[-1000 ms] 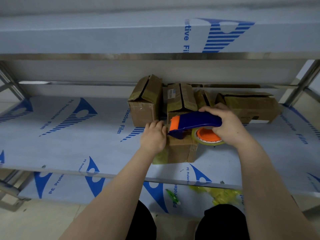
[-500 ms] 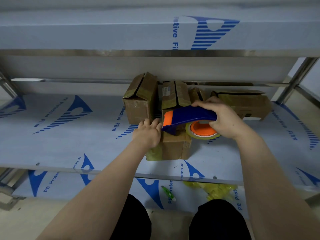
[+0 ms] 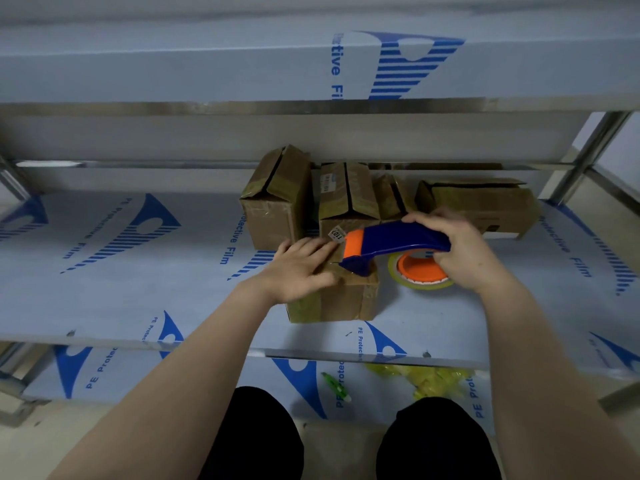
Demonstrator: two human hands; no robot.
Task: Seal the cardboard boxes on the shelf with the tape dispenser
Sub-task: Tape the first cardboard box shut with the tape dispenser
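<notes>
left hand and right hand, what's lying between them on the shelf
In the head view, the tape dispenser spans the gap: the right hand grips its blue handle, and its orange-tipped head rests on the front box beside the left hand.

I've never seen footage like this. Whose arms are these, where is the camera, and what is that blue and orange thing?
There is no machine here. These are a person's two bare arms, filmed by one wide-angle camera worn on the head, looking forward and down. The left hand lies flat on top of a small cardboard box at the front of a metal shelf covered in printed protective film. The right hand grips a blue and orange tape dispenser. Its nose is on the box top and its tape roll is beside the box. Several other boxes stand behind.
</notes>
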